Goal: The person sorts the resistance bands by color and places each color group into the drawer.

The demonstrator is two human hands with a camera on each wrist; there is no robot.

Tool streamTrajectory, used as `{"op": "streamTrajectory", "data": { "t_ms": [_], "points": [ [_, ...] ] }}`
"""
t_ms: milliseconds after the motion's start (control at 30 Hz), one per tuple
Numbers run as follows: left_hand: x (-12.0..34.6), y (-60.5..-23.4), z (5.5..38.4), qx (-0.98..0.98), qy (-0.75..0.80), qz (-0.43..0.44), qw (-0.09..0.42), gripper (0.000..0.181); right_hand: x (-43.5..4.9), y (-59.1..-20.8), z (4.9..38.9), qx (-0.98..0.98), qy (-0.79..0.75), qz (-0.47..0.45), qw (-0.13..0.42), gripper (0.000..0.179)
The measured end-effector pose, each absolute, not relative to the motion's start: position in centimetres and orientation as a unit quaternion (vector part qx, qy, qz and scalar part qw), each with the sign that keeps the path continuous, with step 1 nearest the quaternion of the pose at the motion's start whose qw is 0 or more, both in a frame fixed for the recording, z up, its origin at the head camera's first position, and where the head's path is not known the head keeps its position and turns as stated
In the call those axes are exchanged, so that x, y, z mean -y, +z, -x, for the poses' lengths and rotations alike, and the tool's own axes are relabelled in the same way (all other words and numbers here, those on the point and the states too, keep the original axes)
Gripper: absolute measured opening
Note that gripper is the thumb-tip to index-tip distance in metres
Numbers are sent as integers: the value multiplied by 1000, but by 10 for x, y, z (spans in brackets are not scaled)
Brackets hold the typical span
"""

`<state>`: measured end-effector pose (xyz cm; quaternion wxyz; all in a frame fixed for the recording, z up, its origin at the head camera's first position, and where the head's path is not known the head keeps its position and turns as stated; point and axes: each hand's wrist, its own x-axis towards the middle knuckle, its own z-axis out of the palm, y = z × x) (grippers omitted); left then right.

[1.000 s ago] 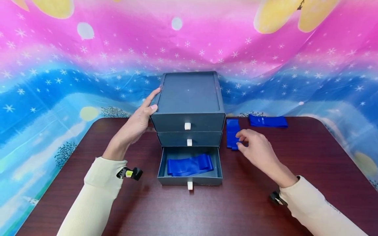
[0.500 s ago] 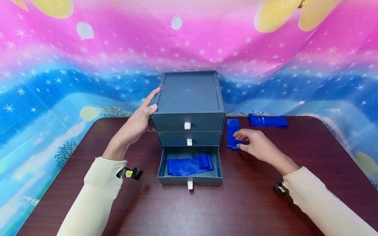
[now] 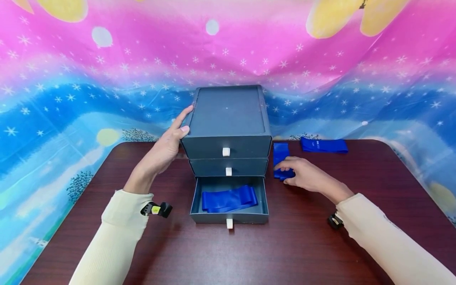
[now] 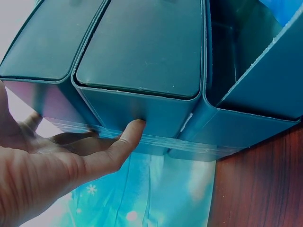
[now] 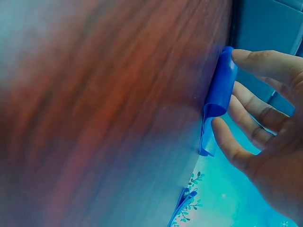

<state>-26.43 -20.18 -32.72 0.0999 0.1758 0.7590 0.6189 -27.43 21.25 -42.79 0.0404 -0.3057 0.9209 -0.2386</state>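
A dark grey three-drawer unit stands on the table, its bottom drawer pulled out with a folded blue resistance band inside. My left hand rests against the unit's left side, thumb pressed on the casing and fingers extended. Just right of the unit, my right hand is over a second blue resistance band lying flat. In the right wrist view its spread fingers touch that band, which bulges up in a loop. A third blue band lies farther back, with pale print.
The upper drawers are closed, each with a white pull tab. Clear tape runs along the unit's side. A patterned cloth hangs behind the dark red wooden table.
My right hand has shifted left, its fingers reaching farther across the band beside the unit. The left hand, the unit and the band in the drawer stay as they were.
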Motion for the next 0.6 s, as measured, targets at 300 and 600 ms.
{"op": "streamTrajectory", "data": {
  "t_ms": [300, 600],
  "points": [
    [202, -328, 264, -759, 618, -177, 100, 58, -210, -427, 283, -915, -223, 330, 55, 36],
    [203, -328, 265, -759, 618, -176, 101, 58, -206, -425, 285, -918, -210, 327, 80, 42]
  ]
}}
